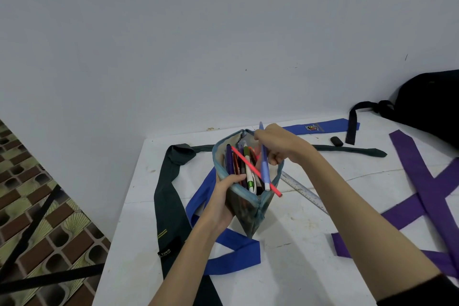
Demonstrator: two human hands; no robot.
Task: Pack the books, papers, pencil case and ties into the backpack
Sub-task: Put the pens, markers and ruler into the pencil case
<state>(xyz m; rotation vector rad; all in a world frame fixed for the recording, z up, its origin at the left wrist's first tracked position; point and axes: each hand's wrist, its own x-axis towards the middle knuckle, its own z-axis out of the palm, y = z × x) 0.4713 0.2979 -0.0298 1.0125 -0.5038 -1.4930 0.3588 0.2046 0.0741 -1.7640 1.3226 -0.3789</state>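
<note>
Three ties: a dark green tie (169,196) along the left of the table (285,268), a blue tie (233,253) running under the case to the far edge, a purple tie (432,189) crossed over itself at right.
One case: the open pencil case (248,208) is held above the table's middle, over the blue tie, mouth up.
Left hand: the left hand (223,200) grips the case's near side, thumb hooked over the rim.
Right hand: the right hand (279,145) pinches a blue pen (263,161) over the case's mouth, fingers curled round it.
Pens in case: several, packed together and too crowded to count; a red pencil (255,171) lies slantwise across the top, and a white and green pen (249,174) is beside it.
One ruler: a metal ruler (305,191) lies on the table behind the right forearm, partly covered.
One backpack: a black backpack (432,107) at the far right corner, cut off by the picture's edge, a strap (352,124) trailing over the blue tie.
One small black object: (336,141) near the strap; what it is cannot be made out.
Hidden: the green tie's near end runs out of view at the bottom; the purple tie's near end is behind the right arm.
</note>
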